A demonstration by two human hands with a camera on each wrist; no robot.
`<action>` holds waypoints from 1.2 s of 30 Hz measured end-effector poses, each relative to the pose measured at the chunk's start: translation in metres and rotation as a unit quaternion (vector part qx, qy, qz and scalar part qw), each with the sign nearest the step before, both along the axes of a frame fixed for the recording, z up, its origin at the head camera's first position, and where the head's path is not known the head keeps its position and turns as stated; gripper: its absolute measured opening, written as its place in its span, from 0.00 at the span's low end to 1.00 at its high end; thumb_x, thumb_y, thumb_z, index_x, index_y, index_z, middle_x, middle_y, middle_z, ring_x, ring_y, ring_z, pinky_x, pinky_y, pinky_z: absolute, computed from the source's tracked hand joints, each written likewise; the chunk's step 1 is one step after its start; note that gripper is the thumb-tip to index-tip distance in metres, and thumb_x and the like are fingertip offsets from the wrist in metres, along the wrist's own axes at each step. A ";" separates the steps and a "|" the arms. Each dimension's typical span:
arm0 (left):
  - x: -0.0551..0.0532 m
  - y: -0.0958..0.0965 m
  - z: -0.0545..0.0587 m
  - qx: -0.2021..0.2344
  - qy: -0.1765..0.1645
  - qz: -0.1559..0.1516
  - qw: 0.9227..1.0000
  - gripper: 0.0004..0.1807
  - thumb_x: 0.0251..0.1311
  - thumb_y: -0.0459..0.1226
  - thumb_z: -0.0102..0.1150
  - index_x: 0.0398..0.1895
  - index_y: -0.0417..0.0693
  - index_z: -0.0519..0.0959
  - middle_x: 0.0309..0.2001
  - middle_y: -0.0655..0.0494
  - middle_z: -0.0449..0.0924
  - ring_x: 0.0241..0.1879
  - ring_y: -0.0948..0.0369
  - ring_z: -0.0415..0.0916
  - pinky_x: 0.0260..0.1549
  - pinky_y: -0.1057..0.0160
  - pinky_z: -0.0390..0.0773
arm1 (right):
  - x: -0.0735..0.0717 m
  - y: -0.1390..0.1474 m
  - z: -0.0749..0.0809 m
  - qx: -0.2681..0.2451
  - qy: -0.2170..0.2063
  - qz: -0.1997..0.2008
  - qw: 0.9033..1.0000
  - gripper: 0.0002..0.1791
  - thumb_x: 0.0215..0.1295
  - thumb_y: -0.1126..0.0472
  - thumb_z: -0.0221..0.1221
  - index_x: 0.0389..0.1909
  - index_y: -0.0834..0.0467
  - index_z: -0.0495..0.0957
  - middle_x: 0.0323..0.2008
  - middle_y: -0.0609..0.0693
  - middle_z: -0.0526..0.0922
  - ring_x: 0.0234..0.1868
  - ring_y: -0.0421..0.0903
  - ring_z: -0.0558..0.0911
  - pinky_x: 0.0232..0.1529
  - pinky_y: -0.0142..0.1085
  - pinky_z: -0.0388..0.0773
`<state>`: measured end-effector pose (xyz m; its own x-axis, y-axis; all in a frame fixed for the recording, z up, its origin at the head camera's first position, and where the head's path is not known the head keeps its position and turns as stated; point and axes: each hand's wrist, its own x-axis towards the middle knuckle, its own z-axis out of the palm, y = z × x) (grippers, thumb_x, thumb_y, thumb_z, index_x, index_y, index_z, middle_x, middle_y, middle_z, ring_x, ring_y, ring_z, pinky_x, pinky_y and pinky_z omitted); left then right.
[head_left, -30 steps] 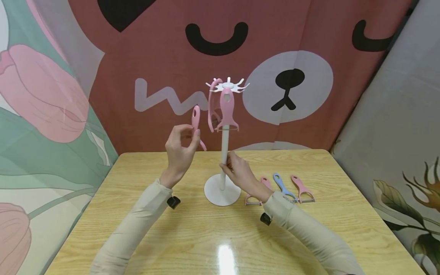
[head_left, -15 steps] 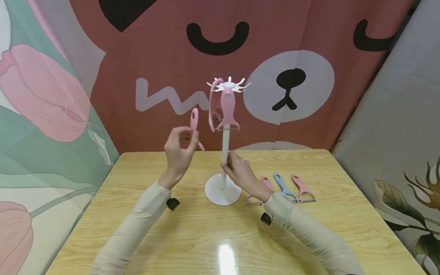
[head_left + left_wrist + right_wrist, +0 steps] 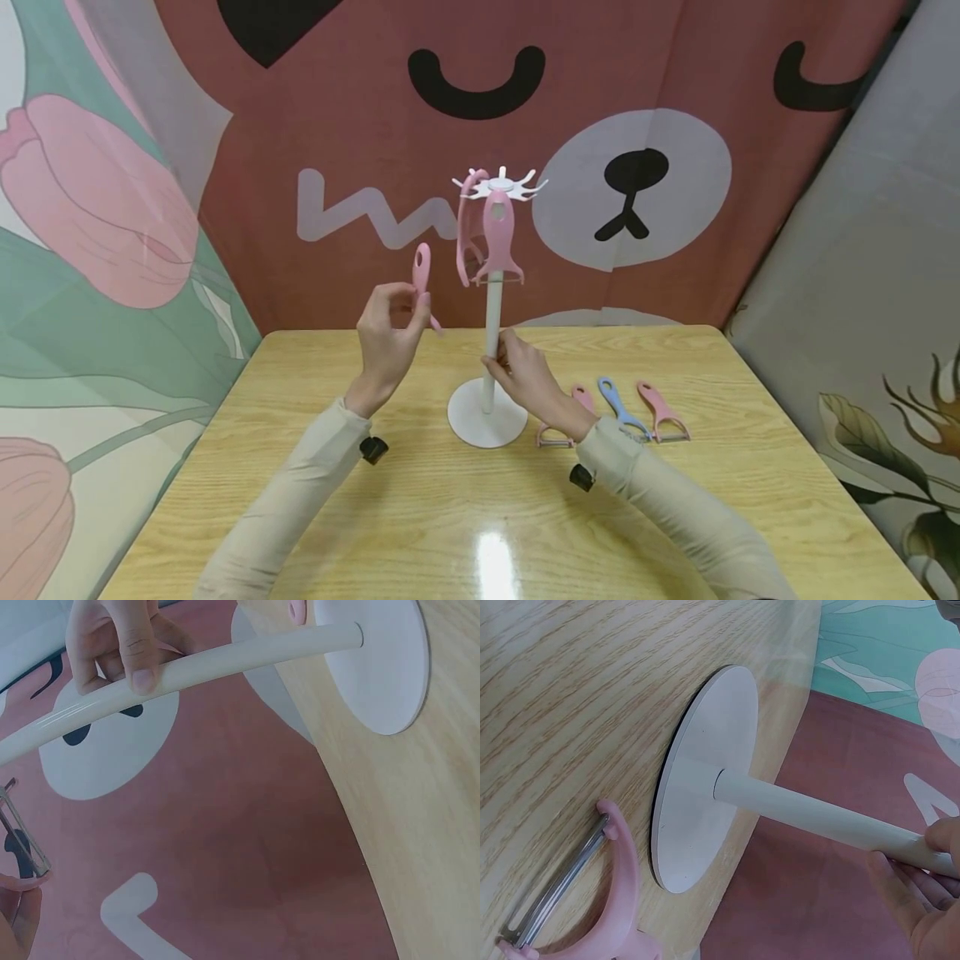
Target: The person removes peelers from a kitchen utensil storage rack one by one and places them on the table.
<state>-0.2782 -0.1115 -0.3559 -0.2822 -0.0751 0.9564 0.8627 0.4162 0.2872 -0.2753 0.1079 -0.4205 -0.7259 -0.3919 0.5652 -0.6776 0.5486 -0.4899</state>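
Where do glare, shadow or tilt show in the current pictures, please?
Head view: a bright white glare patch on the near part of the table; left wrist view: tilted, with a shiny streak along the pole; right wrist view: also tilted, with a dark line, probably shadow, edging the base, and a glint on the blade of the pink peeler.

Bright head view, white glare on tabletop (image 3: 420,517), soft shadows, duller wrist views

The right arm (image 3: 660,492) partly hides one pink peeler (image 3: 582,396).
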 end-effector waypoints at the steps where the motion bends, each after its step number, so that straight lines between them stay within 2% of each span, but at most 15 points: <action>1: 0.000 0.000 -0.001 0.000 -0.003 0.000 1.000 0.10 0.56 0.23 0.66 0.40 0.34 0.77 0.35 0.45 0.79 0.31 0.51 0.80 0.32 0.55 0.81 | 0.000 0.000 0.000 0.000 0.001 0.000 1.000 0.11 0.69 0.65 0.61 0.46 0.64 0.70 0.32 0.53 0.81 0.30 0.43 0.84 0.31 0.30 0.81; 9: 0.001 -0.005 -0.013 -0.011 -0.022 0.005 1.000 0.09 0.57 0.23 0.66 0.39 0.34 0.77 0.34 0.45 0.79 0.29 0.51 0.80 0.28 0.53 0.82 | -0.001 0.000 -0.001 0.002 -0.007 0.002 1.000 0.11 0.70 0.64 0.60 0.46 0.64 0.70 0.32 0.52 0.80 0.30 0.42 0.84 0.31 0.29 0.80; 18: 0.003 -0.008 -0.022 -0.017 -0.032 0.001 0.999 0.10 0.55 0.24 0.68 0.38 0.33 0.77 0.33 0.44 0.79 0.29 0.51 0.79 0.29 0.53 0.82 | -0.001 0.001 -0.002 0.000 0.006 -0.001 1.000 0.11 0.69 0.65 0.61 0.45 0.64 0.70 0.31 0.52 0.80 0.29 0.43 0.84 0.30 0.30 0.80; 30: 0.004 -0.009 -0.034 -0.054 -0.088 0.038 0.994 0.07 0.59 0.28 0.66 0.36 0.36 0.77 0.31 0.47 0.79 0.28 0.55 0.78 0.26 0.55 0.83 | -0.001 0.001 -0.002 -0.002 0.007 -0.003 1.000 0.11 0.69 0.65 0.61 0.44 0.65 0.71 0.31 0.53 0.81 0.29 0.43 0.84 0.30 0.30 0.81; 36: 0.004 -0.010 -0.039 -0.064 -0.110 0.051 0.991 0.08 0.59 0.30 0.67 0.36 0.36 0.77 0.32 0.46 0.78 0.28 0.53 0.78 0.25 0.56 0.82 | 0.000 0.000 -0.002 -0.002 0.006 -0.001 1.000 0.10 0.69 0.65 0.61 0.44 0.65 0.71 0.31 0.53 0.81 0.29 0.43 0.84 0.30 0.30 0.80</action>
<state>-0.2738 -0.1217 -0.3944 -0.4825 0.0036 0.8759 0.7369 0.5422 0.4037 -0.2754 0.1082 -0.4225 -0.7201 -0.3888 0.5747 -0.6822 0.5478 -0.4842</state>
